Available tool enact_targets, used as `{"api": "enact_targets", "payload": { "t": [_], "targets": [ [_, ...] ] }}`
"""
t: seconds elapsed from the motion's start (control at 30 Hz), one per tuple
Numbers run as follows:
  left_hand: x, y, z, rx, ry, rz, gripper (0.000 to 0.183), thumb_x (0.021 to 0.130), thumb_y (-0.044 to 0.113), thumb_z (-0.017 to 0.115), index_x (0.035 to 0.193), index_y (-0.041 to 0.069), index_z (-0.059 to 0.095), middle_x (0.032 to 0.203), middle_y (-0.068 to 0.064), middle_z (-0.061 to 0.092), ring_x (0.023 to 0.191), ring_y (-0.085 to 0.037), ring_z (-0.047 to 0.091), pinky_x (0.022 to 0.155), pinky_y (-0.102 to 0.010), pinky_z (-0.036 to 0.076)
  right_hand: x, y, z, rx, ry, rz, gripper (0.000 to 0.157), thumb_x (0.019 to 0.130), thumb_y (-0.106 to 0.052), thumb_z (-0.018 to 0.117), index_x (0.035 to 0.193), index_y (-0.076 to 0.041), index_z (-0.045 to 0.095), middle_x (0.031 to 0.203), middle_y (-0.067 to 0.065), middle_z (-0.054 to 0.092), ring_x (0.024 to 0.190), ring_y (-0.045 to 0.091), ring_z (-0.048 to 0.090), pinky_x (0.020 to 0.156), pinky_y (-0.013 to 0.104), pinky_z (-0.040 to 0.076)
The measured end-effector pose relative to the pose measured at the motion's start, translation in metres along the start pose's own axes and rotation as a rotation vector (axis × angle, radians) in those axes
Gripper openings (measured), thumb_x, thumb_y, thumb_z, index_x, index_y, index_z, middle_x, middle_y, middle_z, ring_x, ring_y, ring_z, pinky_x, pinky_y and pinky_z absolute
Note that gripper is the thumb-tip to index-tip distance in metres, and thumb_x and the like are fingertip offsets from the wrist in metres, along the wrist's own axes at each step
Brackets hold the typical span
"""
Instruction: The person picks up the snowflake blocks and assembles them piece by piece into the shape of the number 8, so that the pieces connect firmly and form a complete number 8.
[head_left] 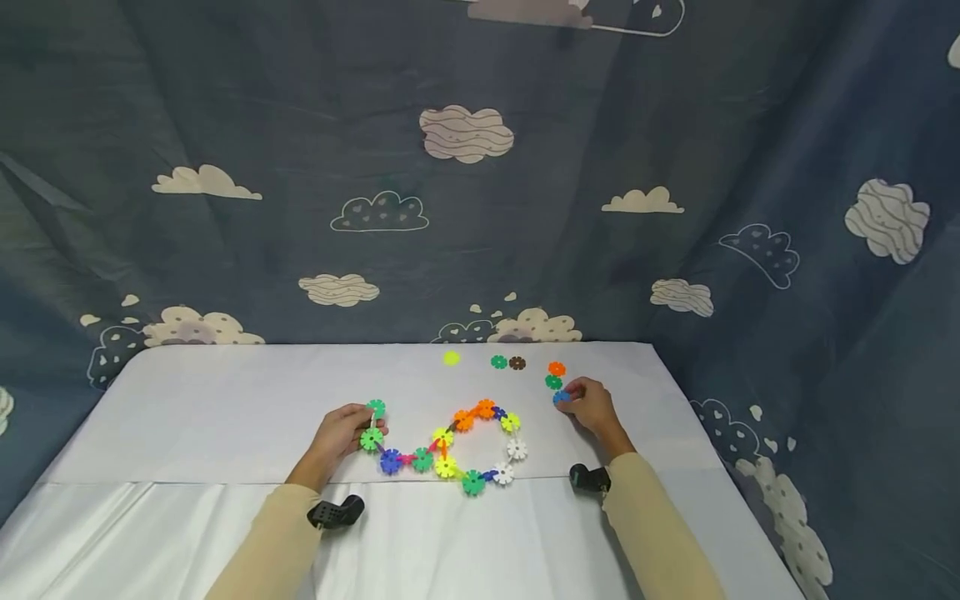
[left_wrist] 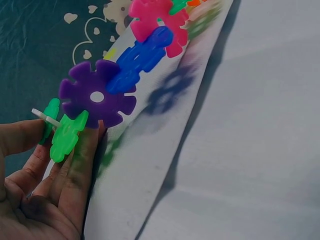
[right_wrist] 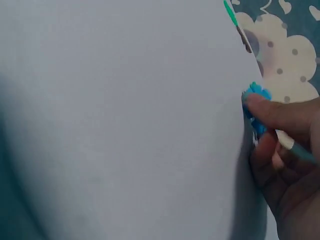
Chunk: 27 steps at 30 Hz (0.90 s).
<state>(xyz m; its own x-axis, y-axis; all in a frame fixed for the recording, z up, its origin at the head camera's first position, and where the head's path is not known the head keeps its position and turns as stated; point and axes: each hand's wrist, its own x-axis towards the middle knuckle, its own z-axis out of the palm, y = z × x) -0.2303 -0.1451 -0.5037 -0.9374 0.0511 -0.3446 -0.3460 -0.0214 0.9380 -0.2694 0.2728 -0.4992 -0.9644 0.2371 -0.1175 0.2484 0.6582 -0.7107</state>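
My left hand [head_left: 337, 437] pinches the end of a chain of colourful flower-shaped interlocking discs. In the left wrist view, its thumb and fingers are at the green discs [left_wrist: 70, 135], with a small white piece between them. A purple disc [left_wrist: 80, 95], a blue one [left_wrist: 140, 62] and a pink one follow along the chain. On the table the chain leads into a ring of linked discs with white [head_left: 517, 450], yellow and orange [head_left: 486, 408] parts. Farther right, my right hand [head_left: 592, 406] pinches a blue flower disc [right_wrist: 261, 91] between thumb and fingers, close to the tabletop.
Loose flower discs lie toward the table's back: a yellow one [head_left: 451, 358], a green [head_left: 498, 362] beside a brown [head_left: 517, 363], and an orange [head_left: 557, 368] with a green [head_left: 553, 382] near my right hand. Behind the white-covered table [head_left: 225, 400] hangs a dark cloud-print curtain [head_left: 525, 250].
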Motion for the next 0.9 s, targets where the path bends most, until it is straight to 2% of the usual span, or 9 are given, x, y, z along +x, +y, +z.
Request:
{"api": "enact_targets", "payload": {
  "t": [0.13,0.2,0.3,0.43,0.6,0.77,0.9],
  "targets": [
    [0.002,0.001,0.001,-0.022,-0.011,0.001,0.025,0.100,0.013,0.048,0.116,-0.006,0.049,0.089,-0.006,0.070,0.081,-0.014,0.070,0.071,-0.023,0.056,-0.003,-0.008,0.007,0.151,0.010,-0.085,0.019,0.084,0.001,0.072,0.099,0.002,0.060,0.087,0.013,0.062,0.070,0.019,0.059,0.060,0.025,0.053],
    [0.004,0.002,0.000,-0.024,0.006,-0.011,0.023,0.100,0.013,0.049,0.114,-0.005,0.050,0.088,-0.006,0.070,0.080,-0.014,0.070,0.070,-0.023,0.056,-0.007,-0.021,0.013,0.241,-0.021,-0.135,0.017,0.085,0.003,0.069,0.100,0.005,0.061,0.086,0.015,0.064,0.064,0.018,0.062,0.056,0.027,0.054],
    [0.004,0.005,0.000,-0.013,0.021,-0.015,0.022,0.100,0.013,0.049,0.114,-0.005,0.050,0.089,-0.007,0.071,0.081,-0.014,0.070,0.071,-0.023,0.056,-0.011,-0.050,0.024,0.338,-0.088,-0.214,0.019,0.085,0.004,0.069,0.102,0.008,0.064,0.090,0.018,0.066,0.064,0.020,0.064,0.057,0.030,0.056],
    [0.005,0.006,0.000,-0.009,0.017,-0.006,0.024,0.101,0.013,0.049,0.115,-0.006,0.050,0.091,-0.008,0.071,0.082,-0.015,0.070,0.072,-0.024,0.056,-0.017,-0.091,0.047,0.368,-0.201,-0.285,0.018,0.085,0.001,0.070,0.102,0.006,0.067,0.091,0.016,0.067,0.067,0.024,0.064,0.062,0.031,0.058],
    [0.007,0.004,-0.001,-0.004,0.032,-0.019,0.025,0.101,0.013,0.049,0.116,-0.007,0.051,0.091,-0.008,0.071,0.081,-0.015,0.070,0.071,-0.024,0.056,-0.025,-0.132,0.086,0.380,-0.374,-0.366,0.011,0.086,0.002,0.069,0.096,0.006,0.067,0.090,0.014,0.066,0.069,0.028,0.066,0.064,0.038,0.059],
    [0.007,0.001,0.000,-0.007,0.055,-0.038,0.027,0.100,0.014,0.050,0.117,-0.007,0.053,0.091,-0.009,0.071,0.081,-0.015,0.070,0.070,-0.025,0.056,-0.031,-0.158,0.121,0.401,-0.508,-0.425,0.007,0.086,0.005,0.067,0.093,0.007,0.067,0.090,0.014,0.065,0.065,0.021,0.067,0.064,0.038,0.059],
    [0.006,-0.001,0.001,-0.013,0.065,-0.040,0.026,0.101,0.014,0.050,0.117,-0.006,0.054,0.090,-0.009,0.070,0.080,-0.015,0.070,0.070,-0.025,0.056,-0.032,-0.169,0.142,0.360,-0.540,-0.416,0.005,0.086,0.005,0.068,0.090,0.004,0.068,0.088,0.012,0.066,0.065,0.015,0.065,0.064,0.031,0.059]
  ]
}}
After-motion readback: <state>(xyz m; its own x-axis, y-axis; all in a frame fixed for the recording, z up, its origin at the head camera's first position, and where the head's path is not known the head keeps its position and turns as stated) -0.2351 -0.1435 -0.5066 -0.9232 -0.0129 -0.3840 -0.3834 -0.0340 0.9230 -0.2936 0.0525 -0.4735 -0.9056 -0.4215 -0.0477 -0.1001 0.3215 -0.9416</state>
